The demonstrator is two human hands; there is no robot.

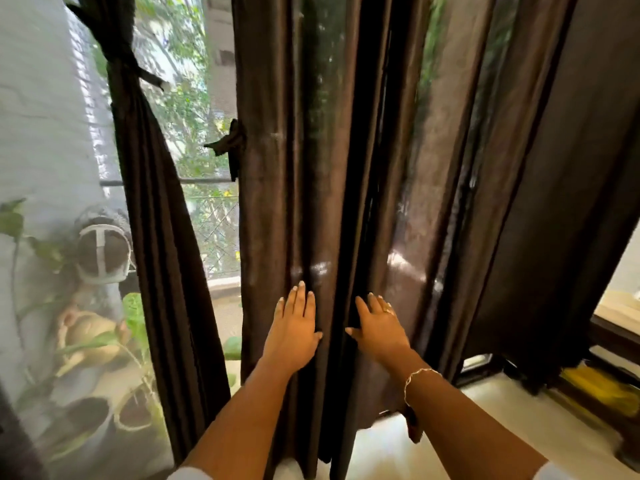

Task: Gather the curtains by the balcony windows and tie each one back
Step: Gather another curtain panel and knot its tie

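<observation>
A dark brown curtain [311, 188] hangs loose in front of me in long folds, with a fabric tie [230, 143] sticking out from its left edge. My left hand [294, 327] lies flat on one fold, fingers straight. My right hand [377, 327], wearing a ring, presses flat on the neighbouring fold, with a dark gap between the two hands. At the left, a second brown curtain [152, 237] is gathered and bound by a knotted tie [128, 64]. More loose brown curtain [540, 202] hangs at the right.
The window glass [201, 116] between the curtains shows trees and a balcony rail. The left pane [52, 271] reflects a person and leafy plants. A dark wooden ledge [613, 337] and a yellow object [595, 386] sit low at the right. Pale floor [502, 410] lies below.
</observation>
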